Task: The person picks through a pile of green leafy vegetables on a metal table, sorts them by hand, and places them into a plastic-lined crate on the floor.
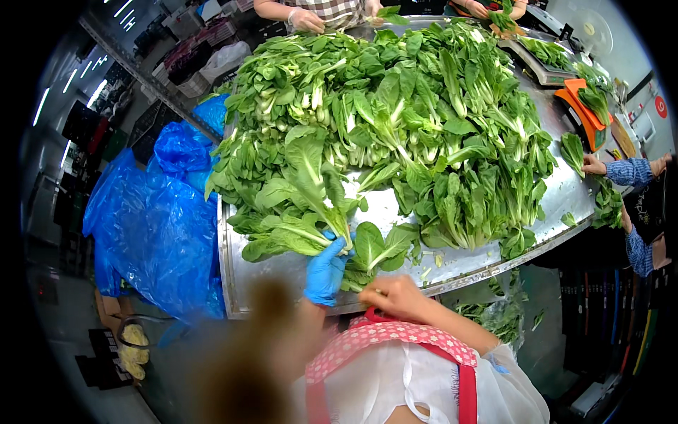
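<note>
My left hand (327, 274), in a blue glove, is closed around the stem ends of a bunch of bok choy (311, 205), its leaves fanning out up and to the left. My bare right hand (402, 298) is at the table's near edge with its fingers curled in. They close at the stem end of another bok choy plant (381, 249), whose leaves point away from me; the fingertips are partly hidden. Beyond both hands a large heap of bok choy (395, 106) covers most of the metal table (272, 274).
Blue plastic bags (159, 226) hang at the table's left side. Co-workers' hands (307, 20) handle greens at the far edge, and another person's hand (593, 165) does at the right. An orange scale (585, 116) stands far right. Leaf scraps (494, 318) lie below the near edge.
</note>
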`<move>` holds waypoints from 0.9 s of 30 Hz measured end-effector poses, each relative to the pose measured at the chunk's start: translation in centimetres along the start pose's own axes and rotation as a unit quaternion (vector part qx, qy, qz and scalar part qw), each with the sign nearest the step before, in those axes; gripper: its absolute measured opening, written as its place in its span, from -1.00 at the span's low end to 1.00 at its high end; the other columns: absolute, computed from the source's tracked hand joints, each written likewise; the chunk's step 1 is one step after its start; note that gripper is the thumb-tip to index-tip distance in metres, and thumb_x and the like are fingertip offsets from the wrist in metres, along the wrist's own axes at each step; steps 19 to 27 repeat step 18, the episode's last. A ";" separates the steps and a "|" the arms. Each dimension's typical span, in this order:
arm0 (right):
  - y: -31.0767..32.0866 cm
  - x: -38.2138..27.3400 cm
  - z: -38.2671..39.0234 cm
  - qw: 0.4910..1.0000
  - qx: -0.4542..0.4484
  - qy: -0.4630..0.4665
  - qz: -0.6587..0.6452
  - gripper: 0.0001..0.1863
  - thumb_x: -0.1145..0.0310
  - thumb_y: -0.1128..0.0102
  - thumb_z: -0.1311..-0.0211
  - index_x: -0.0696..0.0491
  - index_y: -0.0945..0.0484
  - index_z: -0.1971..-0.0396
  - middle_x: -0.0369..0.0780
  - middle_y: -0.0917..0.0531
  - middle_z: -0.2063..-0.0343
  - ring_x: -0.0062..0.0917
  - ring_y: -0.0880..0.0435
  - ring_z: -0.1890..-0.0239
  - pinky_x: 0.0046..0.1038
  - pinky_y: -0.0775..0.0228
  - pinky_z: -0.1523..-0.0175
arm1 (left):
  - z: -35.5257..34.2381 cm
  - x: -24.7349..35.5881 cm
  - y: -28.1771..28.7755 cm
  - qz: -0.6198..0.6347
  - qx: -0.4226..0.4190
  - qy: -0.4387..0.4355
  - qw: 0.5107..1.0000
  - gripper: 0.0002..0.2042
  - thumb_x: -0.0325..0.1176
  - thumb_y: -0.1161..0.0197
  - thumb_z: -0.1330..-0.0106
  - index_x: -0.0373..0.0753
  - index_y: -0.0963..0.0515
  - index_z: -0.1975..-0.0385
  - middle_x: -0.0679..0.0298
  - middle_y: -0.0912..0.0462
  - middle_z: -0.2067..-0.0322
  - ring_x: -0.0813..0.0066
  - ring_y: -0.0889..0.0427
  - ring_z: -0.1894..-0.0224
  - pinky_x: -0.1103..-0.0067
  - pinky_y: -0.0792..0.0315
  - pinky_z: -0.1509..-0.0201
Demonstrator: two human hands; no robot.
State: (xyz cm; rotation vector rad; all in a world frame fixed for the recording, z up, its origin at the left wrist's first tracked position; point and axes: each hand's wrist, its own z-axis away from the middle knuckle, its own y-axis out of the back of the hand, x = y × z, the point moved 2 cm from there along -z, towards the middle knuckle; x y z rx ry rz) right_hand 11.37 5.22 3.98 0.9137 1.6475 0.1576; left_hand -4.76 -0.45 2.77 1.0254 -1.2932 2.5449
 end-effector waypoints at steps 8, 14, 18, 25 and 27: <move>0.7 2.8 -4.4 0.943 0.201 -0.193 -0.184 -0.75 0.35 -0.29 0.00 0.22 -0.49 0.43 -0.25 -0.47 0.53 -0.69 -0.40 0.65 -0.59 -0.25 0.52 | 1.5 -1.5 0.4 -0.153 -0.030 -0.002 0.988 -0.62 -0.56 -0.10 -0.20 -0.21 -0.32 -0.03 0.25 -0.52 0.14 0.45 -0.52 0.11 0.52 -0.43 0.16; 0.5 1.2 -3.0 0.961 0.186 -0.114 -0.171 -0.87 0.50 -0.22 0.03 0.17 -0.47 0.46 -0.24 -0.46 0.50 -0.65 -0.44 0.56 -0.63 -0.24 0.50 | 1.7 -1.8 1.6 -0.076 -0.034 0.006 0.997 -0.58 -0.60 -0.07 -0.19 -0.19 -0.27 -0.07 0.25 -0.47 0.08 0.41 -0.49 0.06 0.45 -0.43 0.03; 1.3 0.7 -2.2 0.986 0.141 0.056 -0.069 -0.80 0.41 -0.27 0.07 0.12 -0.52 0.40 -0.12 -0.55 0.32 -0.41 -0.62 0.32 -0.50 -0.45 0.28 | 1.9 -1.8 3.2 -0.106 -0.041 -0.003 0.993 -0.52 -0.61 -0.07 -0.20 -0.16 -0.20 -0.14 0.23 -0.39 -0.03 0.37 -0.44 -0.03 0.42 -0.36 -0.08; 1.3 0.7 -2.2 0.986 0.141 0.056 -0.069 -0.80 0.41 -0.27 0.07 0.12 -0.52 0.40 -0.12 -0.55 0.32 -0.41 -0.62 0.32 -0.50 -0.45 0.28 | 1.9 -1.8 3.2 -0.106 -0.041 -0.003 0.993 -0.52 -0.61 -0.07 -0.20 -0.16 -0.20 -0.14 0.23 -0.39 -0.03 0.37 -0.44 -0.03 0.42 -0.36 -0.08; 1.3 0.7 -2.2 0.986 0.141 0.056 -0.069 -0.80 0.41 -0.27 0.07 0.12 -0.52 0.40 -0.12 -0.55 0.32 -0.41 -0.62 0.32 -0.50 -0.45 0.28 | 1.9 -1.8 3.2 -0.106 -0.041 -0.003 0.993 -0.52 -0.61 -0.07 -0.20 -0.16 -0.20 -0.14 0.23 -0.39 -0.03 0.37 -0.44 -0.03 0.42 -0.36 -0.08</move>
